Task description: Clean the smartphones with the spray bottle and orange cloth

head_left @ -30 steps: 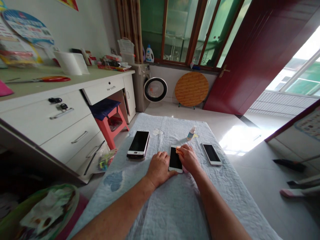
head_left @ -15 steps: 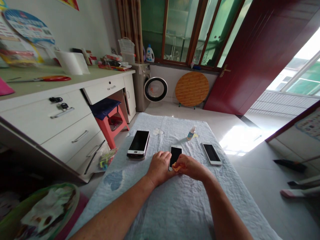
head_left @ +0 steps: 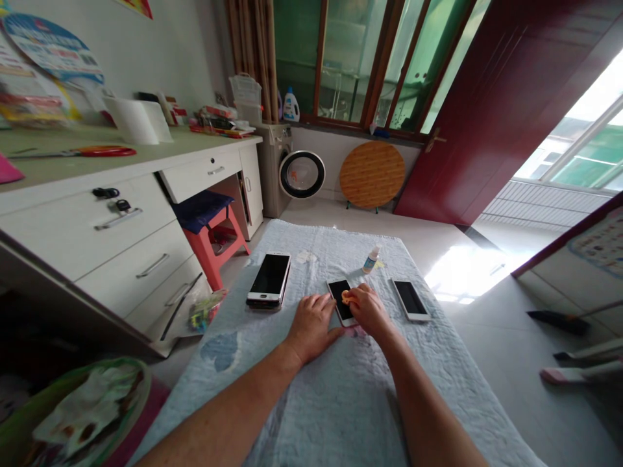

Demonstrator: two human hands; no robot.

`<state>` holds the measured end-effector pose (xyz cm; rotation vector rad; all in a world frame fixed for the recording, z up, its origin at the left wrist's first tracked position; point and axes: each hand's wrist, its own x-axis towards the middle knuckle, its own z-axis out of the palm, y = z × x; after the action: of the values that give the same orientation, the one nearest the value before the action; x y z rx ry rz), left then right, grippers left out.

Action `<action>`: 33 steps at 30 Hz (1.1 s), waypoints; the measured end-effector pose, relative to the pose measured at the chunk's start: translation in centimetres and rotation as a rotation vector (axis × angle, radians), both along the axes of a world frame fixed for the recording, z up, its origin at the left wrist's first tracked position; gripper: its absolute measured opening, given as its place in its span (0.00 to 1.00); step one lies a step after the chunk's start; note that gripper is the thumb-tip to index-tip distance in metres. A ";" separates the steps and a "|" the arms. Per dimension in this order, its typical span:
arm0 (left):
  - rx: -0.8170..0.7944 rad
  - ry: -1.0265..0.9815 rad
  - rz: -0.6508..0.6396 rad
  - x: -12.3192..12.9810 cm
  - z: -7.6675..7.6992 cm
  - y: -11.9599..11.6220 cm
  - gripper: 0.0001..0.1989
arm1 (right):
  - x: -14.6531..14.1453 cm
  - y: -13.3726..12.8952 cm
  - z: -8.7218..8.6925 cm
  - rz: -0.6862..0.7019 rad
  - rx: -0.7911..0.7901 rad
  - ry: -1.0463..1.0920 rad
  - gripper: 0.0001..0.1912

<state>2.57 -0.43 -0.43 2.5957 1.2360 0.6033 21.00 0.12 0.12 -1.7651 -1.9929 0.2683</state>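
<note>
Two bare hands at a phone, seen from your head camera. The white-framed phone (head_left: pixel 342 311) lay face up in front of you, between your hands, on the surface (head_left: pixel 335 415), which bore a pale blue quilted cover with heart-shaped patches. Its long axis ran aslant, the far end leaning to the left. Your left hand (head_left: pixel 313 327) rested palm down, its fingers side by side with their tips at the phone's left edge and its thumb spread apart toward the near end. Your right hand (head_left: pixel 370 310) was clamped on a small orange cloth (head_left: pixel 345 296), pinched at the fingertips and set over the dark screen.

Around the hands: to the left, apart from your left hand, lay a stack of phones (head_left: pixel 269 280), a white-framed one uppermost; to the right, apart from your right hand, a second white phone (head_left: pixel 411 299) lay face up. A small spray bottle (head_left: pixel 370 259) stood upright beyond the hands, near a yellow patch of the cover.

Background: a pink stool (head_left: pixel 214 243) with a dark blue seat stood beside white drawers (head_left: pixel 126 253), and a round wooden board (head_left: pixel 372 174) leaned near the red door (head_left: pixel 467 117).
</note>
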 end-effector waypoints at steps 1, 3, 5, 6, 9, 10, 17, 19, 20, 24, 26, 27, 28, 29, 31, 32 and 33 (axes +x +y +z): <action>0.000 -0.007 0.010 0.1 -0.2 0.1 0.33 | -0.1 0.0 0.0 -0.009 0.004 -0.016 0.13; 0.001 -0.024 0.024 0.2 -0.5 0.2 0.38 | -0.3 -0.2 0.0 -0.022 0.011 -0.031 0.14; 0.001 -0.047 0.025 0.2 -0.8 0.4 0.40 | -0.6 -0.5 0.0 -0.009 0.008 -0.019 0.13; -0.001 -0.055 0.025 0.2 -0.9 0.5 0.41 | -0.7 -0.7 0.0 0.009 0.005 -0.007 0.12; -0.011 -0.052 0.019 0.0 -1.0 0.6 0.38 | -1.0 -1.0 0.1 0.069 -0.008 0.021 0.10; -0.014 -0.047 0.013 -0.1 -1.0 0.6 0.37 | -1.0 -1.2 0.2 0.079 -0.013 0.025 0.10; -0.025 0.011 -0.028 -0.3 0.3 -0.2 0.34 | -0.8 -1.7 1.2 0.144 -0.078 0.075 0.10; -0.030 0.020 -0.037 -0.2 0.6 -0.2 0.33 | -0.7 -1.4 1.2 0.121 -0.059 0.072 0.10; -0.034 0.022 -0.042 -0.2 0.7 -0.2 0.32 | -0.7 -1.2 1.0 0.100 -0.041 0.066 0.10; -0.048 0.038 -0.050 -0.2 1.0 -0.2 0.31 | -0.7 0.1 0.0 -0.024 0.046 0.042 0.10; -0.054 0.048 -0.050 -0.3 1.1 -0.2 0.30 | -0.7 0.7 -0.6 -0.075 0.091 0.034 0.11; -0.057 0.049 -0.052 -0.3 1.1 -0.2 0.30 | -0.7 1.0 -0.9 -0.086 0.115 0.029 0.12; -0.060 0.049 -0.054 -0.3 1.1 -0.2 0.30 | -0.8 1.3 -1.2 -0.089 0.139 0.022 0.12; -0.062 0.046 -0.055 -0.3 1.1 -0.2 0.30 | -0.8 1.5 -1.4 -0.084 0.160 0.011 0.13; -0.065 0.038 -0.053 -0.4 1.2 -0.2 0.30 | -0.9 1.8 -1.8 -0.062 0.181 -0.014 0.14; -0.067 0.033 -0.052 -0.4 1.1 -0.2 0.30 | -1.0 1.9 -1.9 -0.045 0.180 -0.027 0.15; -0.069 0.028 -0.051 -0.4 1.1 -0.1 0.30 | -1.1 1.9 -2.0 -0.026 0.173 -0.040 0.16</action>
<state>2.17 -0.56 0.68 2.5785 1.1740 0.5074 19.88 2.05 -1.87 -1.6980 -1.9555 0.0499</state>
